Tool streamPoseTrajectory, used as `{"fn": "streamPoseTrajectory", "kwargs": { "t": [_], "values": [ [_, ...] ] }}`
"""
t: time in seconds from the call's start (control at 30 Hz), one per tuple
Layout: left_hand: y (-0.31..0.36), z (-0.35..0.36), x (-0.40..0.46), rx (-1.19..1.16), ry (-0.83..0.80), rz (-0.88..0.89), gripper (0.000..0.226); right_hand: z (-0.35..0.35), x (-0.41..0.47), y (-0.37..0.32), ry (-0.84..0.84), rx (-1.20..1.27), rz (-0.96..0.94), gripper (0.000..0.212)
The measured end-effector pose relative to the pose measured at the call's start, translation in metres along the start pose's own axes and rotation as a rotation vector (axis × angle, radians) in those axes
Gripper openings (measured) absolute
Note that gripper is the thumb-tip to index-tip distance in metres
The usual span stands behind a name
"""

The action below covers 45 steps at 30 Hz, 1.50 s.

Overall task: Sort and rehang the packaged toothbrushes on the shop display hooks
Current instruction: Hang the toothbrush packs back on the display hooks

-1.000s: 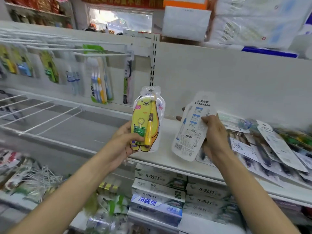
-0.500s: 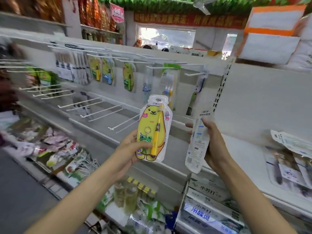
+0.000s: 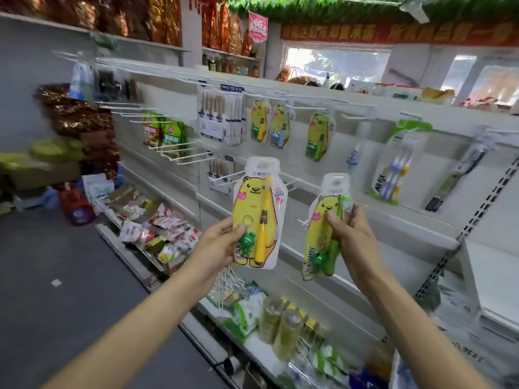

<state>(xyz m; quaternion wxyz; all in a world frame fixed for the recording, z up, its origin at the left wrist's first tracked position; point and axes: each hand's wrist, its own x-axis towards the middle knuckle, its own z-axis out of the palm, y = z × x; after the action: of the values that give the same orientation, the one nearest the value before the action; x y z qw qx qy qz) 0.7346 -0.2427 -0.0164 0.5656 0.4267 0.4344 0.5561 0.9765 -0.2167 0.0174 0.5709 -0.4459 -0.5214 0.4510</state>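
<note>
My left hand grips a yellow bear pack with a yellow toothbrush by its lower left edge, held upright in front of the display. My right hand holds a second bear pack with a green toothbrush, its front turned toward me and tilted slightly. On the upper hooks hang three matching bear packs. Bare white hooks stick out to the left of them, and more bare hooks sit just behind the pack in my left hand.
White boxed brush sets hang left of the bear packs. A twin-brush pack and a dark brush hang at the right. Lower shelves hold snack packets and bottles. The grey aisle floor lies at the left.
The view has swung left along the display. The pack in my right hand has turned from its white printed back to its yellow bear front. My left hand keeps its pack.
</note>
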Motion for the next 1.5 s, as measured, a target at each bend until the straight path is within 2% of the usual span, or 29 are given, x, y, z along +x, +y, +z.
{"fn": "streamPoseTrajectory", "kwargs": {
  "t": [0.07, 0.27, 0.5, 0.87, 1.1, 1.27, 1.4, 1.5],
  "values": [
    [0.005, -0.026, 0.001, 0.027, 0.047, 0.021, 0.03, 0.025, 0.007, 0.004, -0.005, 0.01, -0.021, 0.024],
    [0.013, -0.086, 0.02, 0.076, 0.145, 0.051, 0.026, 0.083, 0.033, 0.011, -0.023, -0.004, -0.07, 0.022],
    [0.021, -0.127, 0.073, 0.169, 0.163, 0.094, 0.026, 0.122, 0.083, 0.025, -0.047, -0.036, -0.161, 0.01],
    [0.056, -0.147, 0.197, 0.263, 0.077, 0.192, 0.025, 0.147, 0.181, 0.04, -0.016, 0.023, -0.208, 0.014],
    [0.072, -0.144, 0.259, 0.224, 0.006, 0.268, 0.017, 0.156, 0.217, 0.045, 0.025, 0.007, -0.221, 0.018],
    [0.088, -0.148, 0.301, 0.171, -0.071, 0.336, 0.011, 0.165, 0.233, 0.048, 0.093, 0.001, -0.259, 0.017],
    [0.099, -0.161, 0.331, 0.144, -0.122, 0.382, 0.023, 0.175, 0.24, 0.05, 0.16, -0.024, -0.284, 0.019],
    [0.106, -0.172, 0.35, 0.103, -0.163, 0.416, 0.018, 0.186, 0.248, 0.05, 0.226, -0.052, -0.295, 0.018]
  ]
}}
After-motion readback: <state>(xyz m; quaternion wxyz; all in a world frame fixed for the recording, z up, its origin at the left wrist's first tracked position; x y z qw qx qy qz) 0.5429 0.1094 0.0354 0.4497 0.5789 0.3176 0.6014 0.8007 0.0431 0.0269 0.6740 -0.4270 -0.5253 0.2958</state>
